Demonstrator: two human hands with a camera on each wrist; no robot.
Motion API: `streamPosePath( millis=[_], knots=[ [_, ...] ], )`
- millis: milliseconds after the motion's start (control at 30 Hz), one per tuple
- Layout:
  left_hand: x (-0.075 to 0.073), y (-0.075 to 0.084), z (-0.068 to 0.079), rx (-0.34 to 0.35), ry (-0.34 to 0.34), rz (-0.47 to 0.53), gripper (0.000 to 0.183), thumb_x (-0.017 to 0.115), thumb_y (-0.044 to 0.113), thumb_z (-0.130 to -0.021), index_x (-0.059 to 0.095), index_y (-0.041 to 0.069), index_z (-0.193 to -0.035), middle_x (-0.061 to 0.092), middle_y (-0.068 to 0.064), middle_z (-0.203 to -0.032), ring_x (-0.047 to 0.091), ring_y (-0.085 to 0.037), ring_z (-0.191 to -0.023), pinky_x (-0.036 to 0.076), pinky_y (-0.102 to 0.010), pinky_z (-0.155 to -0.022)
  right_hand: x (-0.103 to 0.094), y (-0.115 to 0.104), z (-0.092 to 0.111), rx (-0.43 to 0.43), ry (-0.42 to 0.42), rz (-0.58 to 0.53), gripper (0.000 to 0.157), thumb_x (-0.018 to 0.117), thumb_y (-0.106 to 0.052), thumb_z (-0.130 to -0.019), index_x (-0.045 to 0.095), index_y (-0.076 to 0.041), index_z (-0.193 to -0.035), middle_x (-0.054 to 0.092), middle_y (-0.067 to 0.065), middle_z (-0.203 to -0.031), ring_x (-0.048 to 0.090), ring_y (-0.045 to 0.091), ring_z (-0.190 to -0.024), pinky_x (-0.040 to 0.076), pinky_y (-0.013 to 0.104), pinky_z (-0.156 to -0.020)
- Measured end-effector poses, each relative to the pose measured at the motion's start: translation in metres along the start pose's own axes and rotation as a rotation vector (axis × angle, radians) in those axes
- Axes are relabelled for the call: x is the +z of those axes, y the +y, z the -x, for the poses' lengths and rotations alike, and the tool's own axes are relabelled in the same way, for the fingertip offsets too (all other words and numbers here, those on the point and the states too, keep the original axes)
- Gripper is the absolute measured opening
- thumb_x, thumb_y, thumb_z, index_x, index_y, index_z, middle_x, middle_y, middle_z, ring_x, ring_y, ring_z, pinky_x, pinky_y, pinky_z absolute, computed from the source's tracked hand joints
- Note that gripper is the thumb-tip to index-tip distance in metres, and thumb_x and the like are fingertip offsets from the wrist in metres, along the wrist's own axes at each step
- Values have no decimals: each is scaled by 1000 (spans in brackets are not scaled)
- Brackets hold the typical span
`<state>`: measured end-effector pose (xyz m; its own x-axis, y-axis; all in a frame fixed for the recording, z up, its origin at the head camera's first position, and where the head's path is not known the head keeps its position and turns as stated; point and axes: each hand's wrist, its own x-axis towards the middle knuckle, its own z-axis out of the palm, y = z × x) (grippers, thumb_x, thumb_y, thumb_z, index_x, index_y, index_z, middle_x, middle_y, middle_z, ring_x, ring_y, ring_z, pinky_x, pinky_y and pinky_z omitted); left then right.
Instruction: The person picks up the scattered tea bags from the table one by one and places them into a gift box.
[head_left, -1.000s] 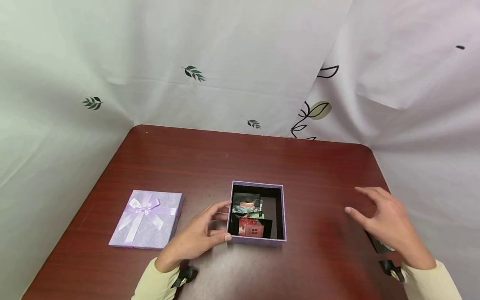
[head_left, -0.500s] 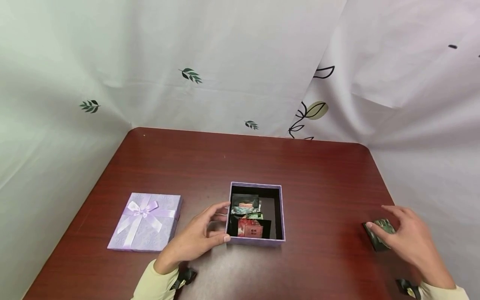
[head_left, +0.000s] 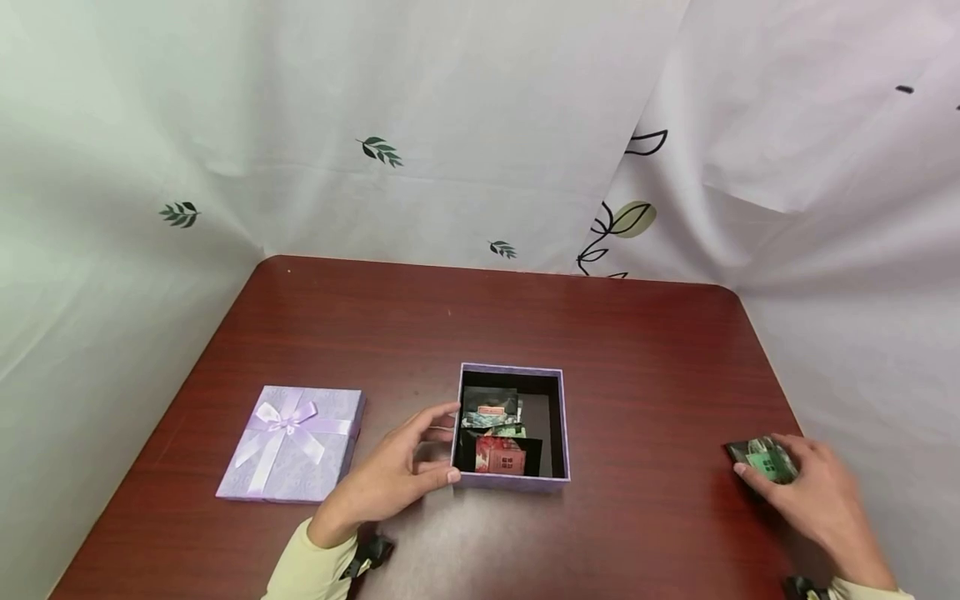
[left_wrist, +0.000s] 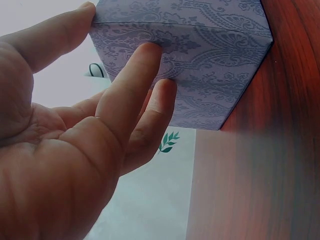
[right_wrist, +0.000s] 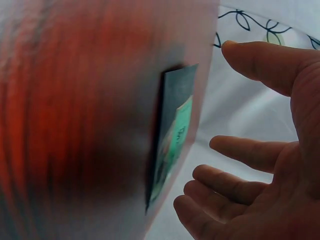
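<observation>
An open-topped purple patterned box (head_left: pixel 566 425) with a black inside stands mid-table. Lying in its left part are a red packet (head_left: pixel 501 457) and other dark packets (head_left: pixel 491 400). My left hand (head_left: pixel 382 475) rests its relaxed fingertips against the box's left wall, the thumb at the front left corner; the left wrist view shows fingers (left_wrist: pixel 150 55) on the paisley side. At the table's right edge, my right hand (head_left: pixel 817 492) is over a black packet with a green label (head_left: pixel 763 462). Seen from the right wrist, its thumb and fingers are spread, with a gap to the packet.
A lilac lid (head_left: pixel 337 408) with a ribbon bow lies on the left of the red-brown table (head_left: pixel 480 317). White curtains (head_left: pixel 450 125) printed with leaves hang behind and along both sides of the table.
My right hand has moved right and down toward the table, onto the spot of the green-labelled packet. My left hand, the box and the lid have stayed in place.
</observation>
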<state>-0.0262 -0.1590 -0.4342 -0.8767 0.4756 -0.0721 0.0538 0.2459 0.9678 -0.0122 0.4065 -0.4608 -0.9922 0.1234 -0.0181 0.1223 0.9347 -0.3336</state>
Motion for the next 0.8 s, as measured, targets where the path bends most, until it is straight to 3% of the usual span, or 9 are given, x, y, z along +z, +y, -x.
streamPosePath(
  millis=[200,467,800],
  knots=[
    [1,1,0,-8,-4,21,81,80,15,-95,36,9,-162,54,-25,-147,58,-45,-134,62,-27,-100,4,5,-3,43,-80,8,86,75,-57,-93,53,13,-139,49,45,-128,53,58,-106,49,69,-77],
    [1,1,2,-8,-7,31,80,80,16,-96,36,8,-162,53,-27,-147,57,-47,-135,61,-26,-100,13,6,-3,21,-23,9,83,81,-51,-89,55,12,-137,51,42,-132,51,58,-113,47,71,-84],
    [1,-1,0,-14,-3,27,82,81,16,-95,36,9,-163,52,-26,-148,57,-46,-134,61,-26,-100,13,8,-6,24,-75,30,85,80,-51,-91,53,13,-139,50,45,-133,50,59,-114,46,73,-84]
  ],
)
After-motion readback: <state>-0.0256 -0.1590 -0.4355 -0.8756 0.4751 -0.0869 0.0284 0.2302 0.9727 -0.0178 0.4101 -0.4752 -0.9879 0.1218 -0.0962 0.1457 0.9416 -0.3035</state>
